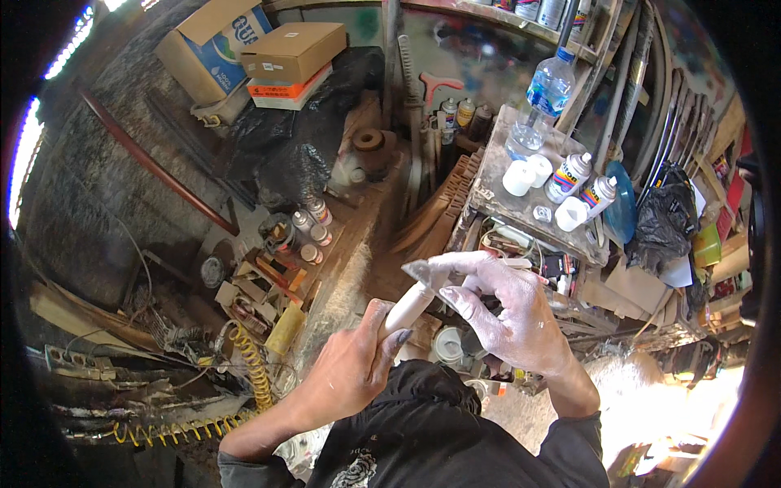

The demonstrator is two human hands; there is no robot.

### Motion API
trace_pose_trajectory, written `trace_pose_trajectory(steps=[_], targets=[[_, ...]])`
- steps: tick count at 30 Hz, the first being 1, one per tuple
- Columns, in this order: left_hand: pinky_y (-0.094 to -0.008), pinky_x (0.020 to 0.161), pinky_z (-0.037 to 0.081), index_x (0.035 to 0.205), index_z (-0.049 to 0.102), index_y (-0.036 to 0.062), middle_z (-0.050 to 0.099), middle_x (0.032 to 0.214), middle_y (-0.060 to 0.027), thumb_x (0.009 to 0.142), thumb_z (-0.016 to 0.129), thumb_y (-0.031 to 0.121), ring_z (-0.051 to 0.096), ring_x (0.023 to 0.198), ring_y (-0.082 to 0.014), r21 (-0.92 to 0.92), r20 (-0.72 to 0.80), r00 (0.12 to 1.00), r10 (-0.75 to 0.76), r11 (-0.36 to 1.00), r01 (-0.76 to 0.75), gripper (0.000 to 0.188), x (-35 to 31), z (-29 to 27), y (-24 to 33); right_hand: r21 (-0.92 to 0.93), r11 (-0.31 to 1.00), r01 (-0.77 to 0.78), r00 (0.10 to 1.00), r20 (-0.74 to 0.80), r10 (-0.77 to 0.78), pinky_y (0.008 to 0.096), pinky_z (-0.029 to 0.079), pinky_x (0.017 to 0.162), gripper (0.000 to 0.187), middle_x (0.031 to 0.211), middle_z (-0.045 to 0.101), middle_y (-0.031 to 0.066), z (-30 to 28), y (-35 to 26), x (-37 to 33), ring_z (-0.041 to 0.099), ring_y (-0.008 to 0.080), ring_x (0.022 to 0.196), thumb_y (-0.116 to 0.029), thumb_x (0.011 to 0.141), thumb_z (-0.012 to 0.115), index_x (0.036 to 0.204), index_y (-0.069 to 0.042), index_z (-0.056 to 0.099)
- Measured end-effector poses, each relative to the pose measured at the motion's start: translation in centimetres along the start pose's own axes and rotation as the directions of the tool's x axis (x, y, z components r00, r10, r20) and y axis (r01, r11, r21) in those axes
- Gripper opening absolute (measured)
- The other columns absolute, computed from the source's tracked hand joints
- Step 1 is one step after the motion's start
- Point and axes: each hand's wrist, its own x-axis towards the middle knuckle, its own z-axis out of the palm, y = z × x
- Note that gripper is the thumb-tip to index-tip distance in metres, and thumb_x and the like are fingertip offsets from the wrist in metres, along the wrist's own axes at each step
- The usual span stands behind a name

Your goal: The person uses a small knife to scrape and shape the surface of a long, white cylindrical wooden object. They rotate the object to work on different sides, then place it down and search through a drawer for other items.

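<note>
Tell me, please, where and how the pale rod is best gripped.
Probably grip the pale rod by its near end, from the left: its slim shaft slants into the left hand, while the right hand holds a grey piece at the far end.

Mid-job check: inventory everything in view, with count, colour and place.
rod: 1, off-white, picture centre
grey sheet: 1, grey, at the rod's upper end
table: 1, greyish, upper right
bottle: 1, clear with blue cap, on the table
spray cans: 2, white with coloured labels, on the table
rolls or cups: 3, white, on the table
disc: 1, blue, beside the table
small cans: 4, mostly white, left of centre
boxes: at least 3, brown and orange, upper left
coiled hose: 1, yellow, lower left
rest: too jumbled to count
shirt: 1, black, lower middle
left hand: 1, lightly dusted, gripping the rod
right hand: 1, white-dusted, holding the grey sheet
</note>
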Motion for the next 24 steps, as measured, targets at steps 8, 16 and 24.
trace_pose_trajectory(steps=[8,16,24], targets=[[-0.0562,0.054,0.044,0.117,0.037,0.0015,0.060,0.068,-0.0282,0.093,0.056,0.009,0.058,0.063,-0.0513,0.105,-0.080,0.997,0.008,0.995,0.000,0.031,-0.5,-0.2,-0.6,-0.216,0.947,0.240,0.962,-0.082,-0.262,0.0367,0.053,0.068,0.028,0.089,0.069,0.0127,0.7,0.7,0.5,0.066,0.0277,0.075,-0.006,0.088,0.067,0.116,-0.004,0.067],[-0.0555,0.053,0.044,0.117,0.037,0.0030,0.062,0.073,-0.0276,0.091,0.058,0.009,0.059,0.063,-0.0505,0.155,-0.117,0.992,0.035,0.988,-0.016,0.034,-0.9,-0.5,-0.6,-0.192,0.933,0.305,0.947,-0.045,-0.319,0.0377,0.048,0.067,0.032,0.088,0.068,0.0122,1.2,0.8,0.5,0.061,0.0275,0.069,-0.004,0.086,0.068,0.118,-0.004,0.067],[-0.0516,0.057,0.046,0.123,0.037,-0.0035,0.061,0.077,-0.0271,0.085,0.057,0.002,0.060,0.065,-0.0476,0.270,-0.116,0.992,0.040,0.963,-0.008,0.043,-1.3,-1.2,-0.3,-0.172,0.908,0.381,0.916,-0.063,-0.397,0.0388,0.049,0.068,0.034,0.090,0.067,0.0152,2.4,1.2,0.4,0.061,0.0306,0.074,0.002,0.084,0.068,0.117,-0.003,0.066]])
